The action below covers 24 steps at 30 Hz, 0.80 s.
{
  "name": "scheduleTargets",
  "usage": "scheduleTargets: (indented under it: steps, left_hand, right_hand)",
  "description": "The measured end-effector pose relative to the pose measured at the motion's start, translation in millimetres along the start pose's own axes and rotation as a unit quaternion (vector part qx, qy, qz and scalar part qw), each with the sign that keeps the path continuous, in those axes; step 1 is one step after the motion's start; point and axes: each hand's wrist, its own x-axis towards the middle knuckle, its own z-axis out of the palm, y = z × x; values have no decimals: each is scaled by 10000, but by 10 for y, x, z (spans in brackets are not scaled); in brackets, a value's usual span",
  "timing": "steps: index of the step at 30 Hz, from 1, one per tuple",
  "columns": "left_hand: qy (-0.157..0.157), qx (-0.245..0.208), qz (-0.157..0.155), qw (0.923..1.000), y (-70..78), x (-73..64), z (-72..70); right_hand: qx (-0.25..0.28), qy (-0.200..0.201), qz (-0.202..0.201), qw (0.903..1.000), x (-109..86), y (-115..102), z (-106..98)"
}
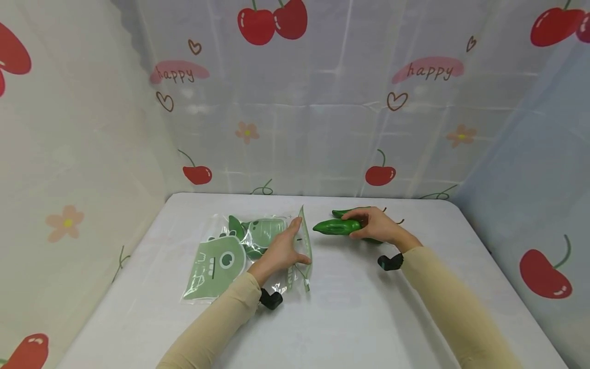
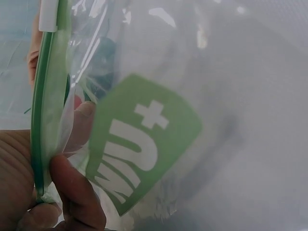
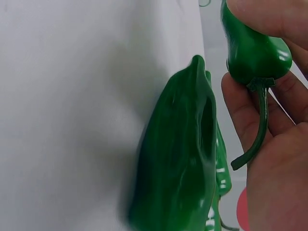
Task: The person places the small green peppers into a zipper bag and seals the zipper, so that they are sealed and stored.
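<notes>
On the left of the table lies a clear plastic zip bag [image 1: 216,266] with green cartoon monster prints. My left hand [image 1: 281,248] grips its open end on the right, beside the green zip strip [image 2: 41,110]. In the left wrist view, a finger and thumb are on the film by that strip. My right hand [image 1: 380,225] holds a glossy green pepper [image 1: 337,227] by its thicker stem end, tip towards the bag. The curved stem [image 3: 260,125] shows by the palm. Another large green pepper [image 3: 178,159] lies on the table below that hand.
Behind the right hand is a further green pepper [image 1: 343,212], partly covered by the fingers. White cloth covers the table [image 1: 341,318]. A cherry-print curtain [image 1: 313,128] rises at the back and both sides. Black wrist mounts [image 1: 391,262] stick out under both wrists.
</notes>
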Motion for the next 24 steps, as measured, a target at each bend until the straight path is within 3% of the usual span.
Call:
scheduleTargets:
  steps: [17,24]
  left_hand:
    - [-45,-53,13,10000,-11,-14,-8]
    - [-54,-66,-18,10000,-19,-15,0]
  right_hand:
    - [157,-147,-301,9993,230,-114,199]
    - [263,-153,-248,9992,282,-132,300]
